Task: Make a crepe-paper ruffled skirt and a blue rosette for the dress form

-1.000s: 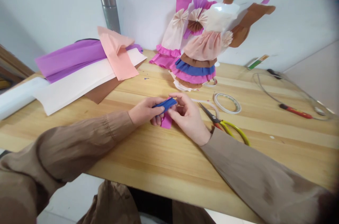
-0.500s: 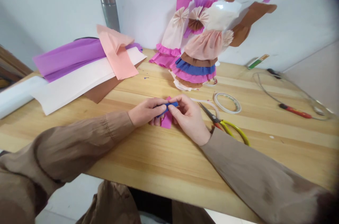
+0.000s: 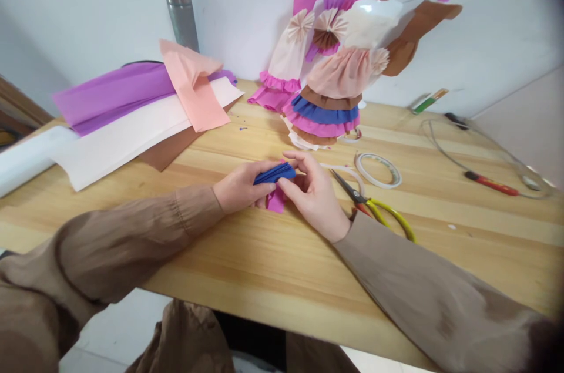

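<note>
- The left hand (image 3: 240, 188) has its fingers closed on the blue paper (image 3: 275, 173), a narrow pleated bundle, with the thumb along the near side.
- The right hand (image 3: 315, 197) sits at the bundle's right end, thumb tip against it and forefinger arched above, parted from the thumb. Its other fingers are curled, and from here I can't tell whether they pinch anything.
- That blue bundle is between the two hands, over the near middle of the desk (image 3: 211, 255). The pink paper (image 3: 277, 201) shows below it, partly hidden; I can't tell what grips it.
- Just beside the right wrist are scissors (image 3: 362, 201), yellow at the handle, blades parted a little.
- A pale strip (image 3: 352, 172) curls near the blade tips.
- Farther right lies a tape roll (image 3: 384, 186). There's print inside its ring, too blurred to read.
- At the back right, a green-banded stick (image 3: 425, 104) leans near the wall; I can make out no lettering on it.
- A red-handled tool (image 3: 496, 183) with a cord lies at the right.
- Behind the hands stand four dolls in paper dresses, the front one (image 3: 341, 73) in a tiered skirt with a blue layer.
- Left, a purple sheet (image 3: 114, 94), a white sheet (image 3: 141, 132), a peach sheet (image 3: 198, 91) and a brown sheet (image 3: 171, 147) overlap.
- Behind them stands a grey flask (image 3: 183, 20), no brand readable.
</note>
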Tool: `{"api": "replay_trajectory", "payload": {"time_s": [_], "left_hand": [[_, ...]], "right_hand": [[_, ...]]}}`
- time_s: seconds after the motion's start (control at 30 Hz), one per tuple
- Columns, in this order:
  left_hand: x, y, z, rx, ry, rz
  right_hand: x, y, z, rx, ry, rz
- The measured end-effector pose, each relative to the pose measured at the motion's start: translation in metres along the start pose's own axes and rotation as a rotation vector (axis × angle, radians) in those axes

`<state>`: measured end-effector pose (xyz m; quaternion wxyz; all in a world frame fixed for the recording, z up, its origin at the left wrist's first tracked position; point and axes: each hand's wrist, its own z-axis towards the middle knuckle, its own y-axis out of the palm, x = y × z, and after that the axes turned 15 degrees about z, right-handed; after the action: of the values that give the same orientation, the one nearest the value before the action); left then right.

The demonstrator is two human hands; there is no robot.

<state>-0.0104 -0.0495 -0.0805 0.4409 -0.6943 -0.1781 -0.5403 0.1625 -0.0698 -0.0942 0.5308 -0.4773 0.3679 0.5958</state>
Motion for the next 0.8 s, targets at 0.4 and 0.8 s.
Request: {"api": "replay_trajectory", "payload": {"time_s": [0.4, 0.8], "left_hand": [[0.000, -0.007, 0.001, 0.051, 0.198, 0.250], [0.002, -0.016, 0.002, -0.112, -0.083, -0.034]], "right_hand": [[-0.004, -0.005, 0.003, -0.042, -0.258, -0.255], [-0.005, -0.005, 0.002, -0.023, -0.263, -0.291]]}}
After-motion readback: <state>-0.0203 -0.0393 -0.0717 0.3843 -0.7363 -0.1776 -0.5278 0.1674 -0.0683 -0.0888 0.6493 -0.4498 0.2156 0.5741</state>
